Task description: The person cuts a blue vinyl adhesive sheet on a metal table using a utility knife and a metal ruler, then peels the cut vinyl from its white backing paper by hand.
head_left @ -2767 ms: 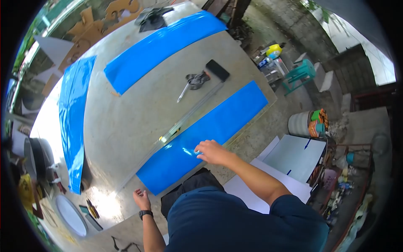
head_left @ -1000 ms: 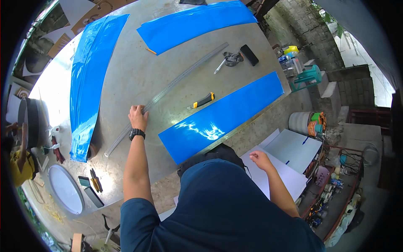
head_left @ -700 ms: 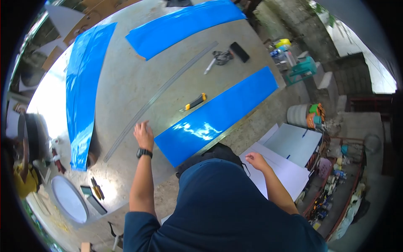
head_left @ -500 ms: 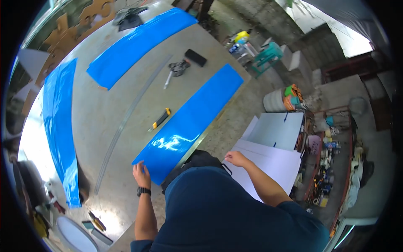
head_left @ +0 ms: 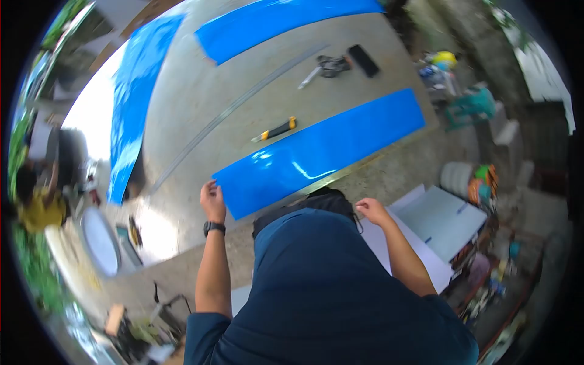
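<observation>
A worker's left hand (head_left: 213,201) pinches the near left corner of a long blue sheet (head_left: 322,149) lying flat along the near edge of the grey table (head_left: 201,85), while the right hand (head_left: 372,211) hangs empty and loosely open off the table. Gripped at one corner only, the glossy sheet could crease, or drag against the yellow utility knife (head_left: 275,129) lying just beside its far edge.

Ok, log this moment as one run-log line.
left hand: at near end of blue sheet, grip unclear | right hand: over white boards, empty | utility knife, long ruler: on table
</observation>
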A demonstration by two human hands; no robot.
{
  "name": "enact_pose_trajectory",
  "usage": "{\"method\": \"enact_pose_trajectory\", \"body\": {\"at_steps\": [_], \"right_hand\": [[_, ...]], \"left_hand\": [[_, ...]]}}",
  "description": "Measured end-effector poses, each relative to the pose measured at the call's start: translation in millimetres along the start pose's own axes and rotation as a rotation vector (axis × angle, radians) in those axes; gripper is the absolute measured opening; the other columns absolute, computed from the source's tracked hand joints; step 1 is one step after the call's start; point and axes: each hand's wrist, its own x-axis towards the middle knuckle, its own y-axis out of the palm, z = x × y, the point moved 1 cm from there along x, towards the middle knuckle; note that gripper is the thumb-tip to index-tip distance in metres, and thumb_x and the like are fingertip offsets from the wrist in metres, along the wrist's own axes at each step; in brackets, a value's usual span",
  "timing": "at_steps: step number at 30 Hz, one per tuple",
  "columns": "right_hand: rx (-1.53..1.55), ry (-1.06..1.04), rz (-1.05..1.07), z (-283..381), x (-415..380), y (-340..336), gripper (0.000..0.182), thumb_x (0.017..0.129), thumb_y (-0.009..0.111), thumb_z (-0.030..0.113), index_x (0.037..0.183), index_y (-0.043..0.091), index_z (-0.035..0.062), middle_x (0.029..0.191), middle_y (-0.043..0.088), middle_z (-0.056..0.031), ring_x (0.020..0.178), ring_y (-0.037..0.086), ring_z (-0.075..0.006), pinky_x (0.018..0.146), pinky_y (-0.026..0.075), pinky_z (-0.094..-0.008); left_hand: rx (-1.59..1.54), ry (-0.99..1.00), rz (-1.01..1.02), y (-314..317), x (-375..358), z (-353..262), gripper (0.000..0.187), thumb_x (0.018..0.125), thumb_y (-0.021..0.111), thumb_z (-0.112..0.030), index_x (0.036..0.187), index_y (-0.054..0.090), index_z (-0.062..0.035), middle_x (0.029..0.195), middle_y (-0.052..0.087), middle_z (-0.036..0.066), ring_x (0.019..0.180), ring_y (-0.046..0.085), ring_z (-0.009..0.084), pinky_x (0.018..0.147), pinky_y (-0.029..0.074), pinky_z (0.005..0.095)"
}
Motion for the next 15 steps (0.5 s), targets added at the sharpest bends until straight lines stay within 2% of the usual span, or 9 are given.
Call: {"method": "enact_pose_trajectory", "body": {"at_steps": [1, 3, 4, 7, 10, 13, 15], "right_hand": [[0.009, -0.008, 0.020, -18.2, 9.0, -8.8, 0.026, 0.097, 0.075, 0.021, 0.115, 0.077, 0.0018, 0.093, 0.077, -0.0116, 0.082, 0.072, -0.0181, 0.075, 0.059, -0.0349], [0.023, 0.041, 0.068, -40.0, 21.3, -36.3, 0.025, 0.096, 0.076, 0.020, 0.112, 0.077, 0.0017, 0.095, 0.079, -0.0120, 0.085, 0.074, -0.0210, 0.078, 0.059, -0.0362], [0.060, 0.063, 0.089, -58.2, 29.0, -49.7, 0.024, 0.096, 0.075, 0.019, 0.112, 0.077, 0.0011, 0.093, 0.078, -0.0111, 0.082, 0.073, -0.0190, 0.075, 0.059, -0.0348], [0.123, 0.173, 0.131, -102.0, 57.8, -96.3, 0.021, 0.097, 0.073, 0.016, 0.110, 0.075, -0.0010, 0.088, 0.076, -0.0091, 0.074, 0.070, -0.0147, 0.067, 0.057, -0.0314], [0.140, 0.229, 0.106, -128.5, 85.0, -147.0, 0.020, 0.098, 0.072, 0.016, 0.107, 0.075, -0.0017, 0.087, 0.076, -0.0086, 0.072, 0.069, -0.0137, 0.065, 0.056, -0.0305], [0.104, 0.150, 0.069, -136.3, 134.0, -195.7, 0.021, 0.101, 0.068, 0.019, 0.114, 0.074, 0.0034, 0.090, 0.075, -0.0049, 0.070, 0.067, -0.0114, 0.063, 0.054, -0.0289], [0.065, 0.072, 0.080, -116.3, 151.5, -207.1, 0.021, 0.102, 0.067, 0.019, 0.115, 0.074, 0.0031, 0.090, 0.075, -0.0049, 0.071, 0.067, -0.0116, 0.064, 0.054, -0.0287]], "left_hand": [[-0.014, -0.074, -0.048, -0.2, -9.0, 3.6, 0.025, 0.095, 0.072, -0.003, 0.120, 0.071, -0.0027, 0.099, 0.073, 0.013, 0.082, 0.072, 0.0218, 0.075, 0.058, 0.0354], [0.041, -0.209, -0.171, 2.5, -38.8, 0.9, 0.025, 0.095, 0.072, -0.004, 0.120, 0.071, -0.0026, 0.100, 0.075, 0.013, 0.084, 0.072, 0.0217, 0.076, 0.058, 0.0357], [0.061, -0.264, -0.225, 7.1, -52.2, -1.8, 0.025, 0.096, 0.073, -0.005, 0.120, 0.071, -0.0025, 0.100, 0.075, 0.013, 0.084, 0.072, 0.0217, 0.076, 0.058, 0.0358], [0.140, -0.350, -0.228, 29.6, -105.3, 12.1, 0.026, 0.096, 0.073, -0.008, 0.121, 0.070, -0.0027, 0.101, 0.075, 0.013, 0.086, 0.072, 0.0210, 0.078, 0.059, 0.0365], [0.042, -0.427, -0.229, 53.0, -156.0, -14.8, 0.026, 0.095, 0.074, -0.009, 0.120, 0.070, -0.0030, 0.101, 0.076, 0.012, 0.088, 0.073, 0.0216, 0.079, 0.059, 0.0370], [0.096, -0.480, -0.202, 81.6, -199.4, -17.0, 0.025, 0.095, 0.075, -0.008, 0.119, 0.070, -0.0034, 0.099, 0.076, 0.011, 0.088, 0.074, 0.0216, 0.080, 0.060, 0.0366], [0.051, -0.493, -0.216, 88.2, -212.3, -25.9, 0.025, 0.094, 0.075, -0.008, 0.119, 0.070, -0.0030, 0.098, 0.076, 0.011, 0.087, 0.074, 0.0215, 0.080, 0.060, 0.0363]]}}
